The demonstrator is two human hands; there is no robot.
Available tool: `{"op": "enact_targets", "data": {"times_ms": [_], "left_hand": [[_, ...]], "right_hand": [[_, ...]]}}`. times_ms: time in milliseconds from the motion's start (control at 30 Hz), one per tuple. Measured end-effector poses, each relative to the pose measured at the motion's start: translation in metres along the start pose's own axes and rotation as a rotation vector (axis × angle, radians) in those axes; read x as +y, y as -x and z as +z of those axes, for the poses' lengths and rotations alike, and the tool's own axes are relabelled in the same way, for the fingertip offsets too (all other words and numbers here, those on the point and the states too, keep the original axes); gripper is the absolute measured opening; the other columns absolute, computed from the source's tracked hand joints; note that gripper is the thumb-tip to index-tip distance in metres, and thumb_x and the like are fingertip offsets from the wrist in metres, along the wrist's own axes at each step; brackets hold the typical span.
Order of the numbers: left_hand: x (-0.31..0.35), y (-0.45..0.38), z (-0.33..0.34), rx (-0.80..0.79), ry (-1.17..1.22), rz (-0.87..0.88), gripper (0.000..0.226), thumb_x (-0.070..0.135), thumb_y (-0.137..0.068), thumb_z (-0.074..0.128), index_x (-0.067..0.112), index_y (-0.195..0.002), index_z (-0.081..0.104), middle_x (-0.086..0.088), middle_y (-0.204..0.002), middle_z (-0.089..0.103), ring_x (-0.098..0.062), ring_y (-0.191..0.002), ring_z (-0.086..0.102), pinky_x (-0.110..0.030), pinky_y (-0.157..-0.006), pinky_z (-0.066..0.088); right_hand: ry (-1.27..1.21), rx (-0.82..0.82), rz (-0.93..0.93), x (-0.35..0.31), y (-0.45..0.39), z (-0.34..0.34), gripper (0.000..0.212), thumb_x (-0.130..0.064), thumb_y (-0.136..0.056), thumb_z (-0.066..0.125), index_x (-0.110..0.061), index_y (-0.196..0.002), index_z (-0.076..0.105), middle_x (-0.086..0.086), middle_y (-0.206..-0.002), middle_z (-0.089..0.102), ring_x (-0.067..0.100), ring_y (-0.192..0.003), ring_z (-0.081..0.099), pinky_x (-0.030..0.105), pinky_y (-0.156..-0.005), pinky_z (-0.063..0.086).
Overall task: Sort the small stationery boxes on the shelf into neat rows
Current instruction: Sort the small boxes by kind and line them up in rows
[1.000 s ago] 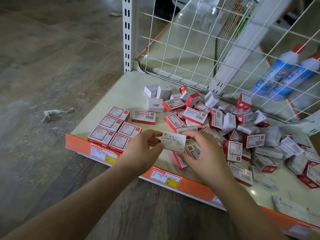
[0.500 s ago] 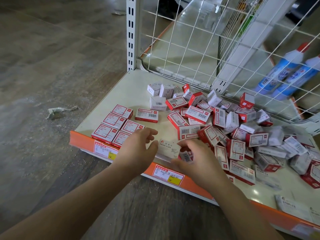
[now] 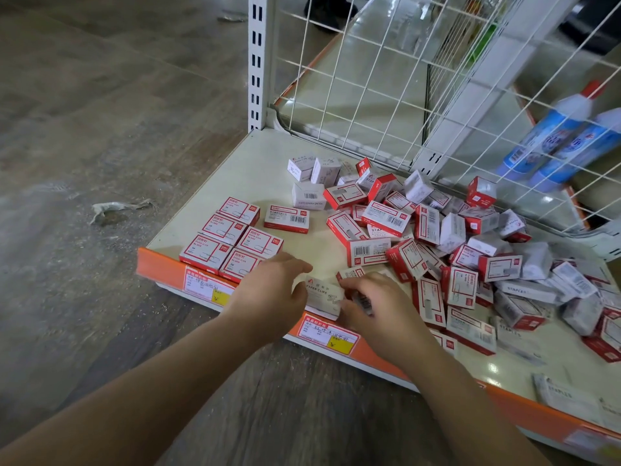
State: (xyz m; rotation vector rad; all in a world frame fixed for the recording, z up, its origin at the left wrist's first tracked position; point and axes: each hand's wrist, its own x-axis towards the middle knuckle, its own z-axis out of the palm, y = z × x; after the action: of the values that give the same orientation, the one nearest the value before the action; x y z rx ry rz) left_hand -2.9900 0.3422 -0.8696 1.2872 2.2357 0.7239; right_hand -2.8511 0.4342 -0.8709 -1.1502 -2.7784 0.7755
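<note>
Head view: both hands sit at the front lip of the shelf (image 3: 255, 163), just behind its orange price rail (image 3: 161, 264). Between them lies a white paper-clip box (image 3: 324, 295), flat at the shelf's edge. The left hand (image 3: 268, 290) rests palm down, thumb against the box's left end and fingers reaching forward, loosely straight. The right hand (image 3: 376, 307) curls its fingers over the box's right end and grips it. Just left of the left hand, five red boxes (image 3: 232, 240) lie flat in two tidy rows, touching each other, with one more red box (image 3: 286, 219) beyond them, apart. Ahead of the hands is a strip of bare shelf. Right of the right hand a loose heap of boxes (image 3: 470, 250) spreads back to the wire grid (image 3: 369, 79). Past the rail's left end is open floor (image 3: 84, 129).
</note>
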Motion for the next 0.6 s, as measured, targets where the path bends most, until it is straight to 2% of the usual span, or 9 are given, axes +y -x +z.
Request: {"op": "enact_targets", "data": {"times_ms": [100,167,467,600], "left_hand": [[0.002,-0.002,0.004,-0.076,-0.097,0.023,0.037,0.023,-0.096,0.044,0.025,-0.133,0.048,0.009,-0.136,0.046,-0.016,-0.128,0.042,-0.022,-0.089,0.047],[0.003,-0.003,0.006,-0.097,-0.126,0.033,0.037,0.024,-0.097,0.044,0.024,-0.133,0.048,0.008,-0.134,0.047,-0.015,-0.125,0.044,-0.022,-0.088,0.048],[0.004,-0.006,0.008,-0.076,-0.145,0.059,0.035,0.025,-0.097,0.044,0.024,-0.131,0.049,0.008,-0.131,0.048,-0.013,-0.122,0.043,-0.021,-0.086,0.048],[0.007,-0.003,0.009,-0.055,-0.176,0.154,0.035,0.024,-0.096,0.043,0.026,-0.131,0.049,0.010,-0.133,0.046,-0.010,-0.123,0.038,-0.021,-0.092,0.042]], "right_hand": [[0.009,0.015,-0.026,0.003,-0.001,0.001,0.035,-0.029,-0.095,0.046,-0.021,-0.129,0.053,-0.002,-0.121,0.052,0.011,-0.112,0.043,0.020,-0.087,0.035],[-0.002,0.016,-0.028,0.004,-0.002,0.002,0.033,-0.029,-0.095,0.047,-0.021,-0.127,0.054,-0.002,-0.120,0.052,0.012,-0.111,0.044,0.020,-0.086,0.037],[-0.054,0.072,0.027,0.008,0.007,0.001,0.035,-0.033,-0.095,0.044,-0.023,-0.128,0.051,-0.006,-0.129,0.050,0.009,-0.116,0.045,0.021,-0.094,0.035],[-0.007,0.116,0.080,0.019,0.011,-0.004,0.034,-0.034,-0.093,0.050,-0.023,-0.125,0.053,-0.007,-0.127,0.051,0.008,-0.115,0.045,0.018,-0.089,0.031]]}}
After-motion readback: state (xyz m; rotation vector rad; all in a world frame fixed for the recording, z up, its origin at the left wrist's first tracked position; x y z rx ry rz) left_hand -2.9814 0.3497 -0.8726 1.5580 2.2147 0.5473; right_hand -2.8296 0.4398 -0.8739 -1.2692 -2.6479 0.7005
